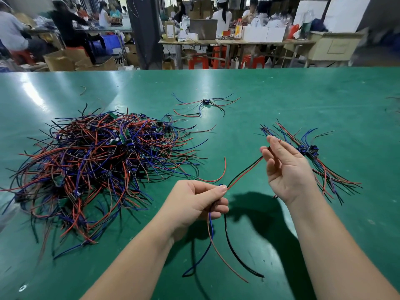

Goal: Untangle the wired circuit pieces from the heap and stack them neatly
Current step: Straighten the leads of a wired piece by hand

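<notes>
Wires (244, 174), red and black, stretch from my left hand's (198, 201) curled grip to my right hand's (285, 169) fingertip pinch.

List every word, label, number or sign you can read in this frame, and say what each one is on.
No text can be read anywhere in the frame.
Green circuit boards in the heap: any markings are too small to read.
White label on the brown box in the background: blurred.
Orange bottle: label blurred.
Wired piece held between left hand and right hand: no print shows.
</notes>
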